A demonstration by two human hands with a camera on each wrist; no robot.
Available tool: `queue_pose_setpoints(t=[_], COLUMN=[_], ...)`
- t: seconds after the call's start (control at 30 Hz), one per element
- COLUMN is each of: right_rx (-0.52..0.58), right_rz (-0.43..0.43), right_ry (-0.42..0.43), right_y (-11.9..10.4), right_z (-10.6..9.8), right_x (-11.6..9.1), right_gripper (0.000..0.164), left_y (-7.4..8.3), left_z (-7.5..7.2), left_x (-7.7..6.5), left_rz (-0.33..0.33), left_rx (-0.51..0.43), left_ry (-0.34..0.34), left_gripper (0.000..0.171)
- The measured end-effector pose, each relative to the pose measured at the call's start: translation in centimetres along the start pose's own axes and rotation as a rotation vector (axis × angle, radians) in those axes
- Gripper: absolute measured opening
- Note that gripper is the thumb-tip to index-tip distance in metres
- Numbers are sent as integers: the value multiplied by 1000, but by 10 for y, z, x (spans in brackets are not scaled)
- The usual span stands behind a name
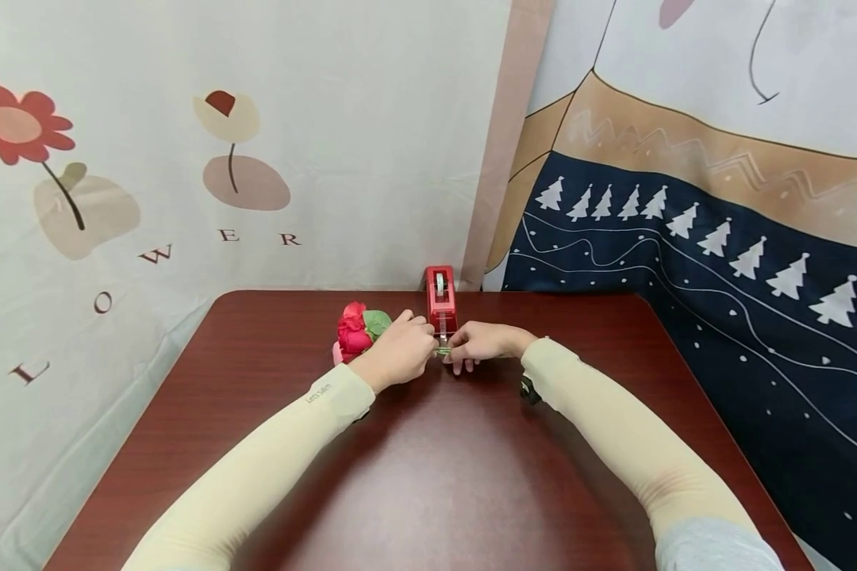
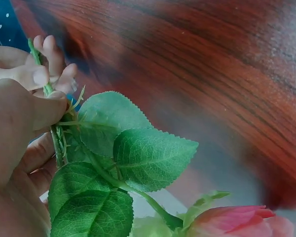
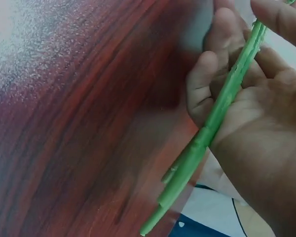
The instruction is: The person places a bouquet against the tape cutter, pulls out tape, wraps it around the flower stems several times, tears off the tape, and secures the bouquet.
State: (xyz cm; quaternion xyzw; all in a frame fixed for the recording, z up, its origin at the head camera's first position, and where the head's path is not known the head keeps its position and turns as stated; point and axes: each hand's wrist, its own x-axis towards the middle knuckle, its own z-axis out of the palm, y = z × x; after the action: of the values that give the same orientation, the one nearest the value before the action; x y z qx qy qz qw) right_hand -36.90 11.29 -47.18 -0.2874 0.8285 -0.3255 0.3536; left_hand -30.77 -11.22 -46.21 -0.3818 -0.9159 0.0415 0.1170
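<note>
Red and pink artificial roses [image 1: 353,333] lie at the left of my hands, over the far part of the table. My left hand [image 1: 402,349] grips their stems, with the thumb pressed on them beside the green leaves [image 2: 153,155]; a pink rose [image 2: 241,222] shows below. My right hand [image 1: 486,342] pinches the green stems [image 3: 222,108] just beyond the left hand, and the stem ends cross its palm. Behind both hands stands a red tape dispenser [image 1: 440,297]. A strip of clear tape [image 1: 443,327] runs from it toward the stems; its contact with the fingers is unclear.
The dark red-brown table [image 1: 428,476] reaches back to a pale printed curtain [image 1: 371,159]. On the right hangs a navy cloth [image 1: 757,333] with white trees. The dispenser is near the table's far edge.
</note>
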Motion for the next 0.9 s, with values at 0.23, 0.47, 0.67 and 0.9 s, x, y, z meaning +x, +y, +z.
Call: queue_pose_setpoints(t=[0.23, 0.47, 0.67, 0.9], right_rx=[-145, -161, -2, 129], right_rz=[-13, 19, -30, -19], right_ry=[126, 181, 141, 163], right_y=[-5, -8, -1, 4], right_z=[10, 18, 11, 4], right_x=[3, 5, 3, 2], right_gripper=[20, 18, 15, 18], left_y=[0, 0, 0, 0], left_z=[3, 6, 7, 6], left_x=[-1, 1, 0, -1], left_rz=[-3, 2, 3, 2], left_rx=[4, -2, 11, 14], left_ry=[14, 21, 14, 19], left_gripper=[12, 11, 10, 10])
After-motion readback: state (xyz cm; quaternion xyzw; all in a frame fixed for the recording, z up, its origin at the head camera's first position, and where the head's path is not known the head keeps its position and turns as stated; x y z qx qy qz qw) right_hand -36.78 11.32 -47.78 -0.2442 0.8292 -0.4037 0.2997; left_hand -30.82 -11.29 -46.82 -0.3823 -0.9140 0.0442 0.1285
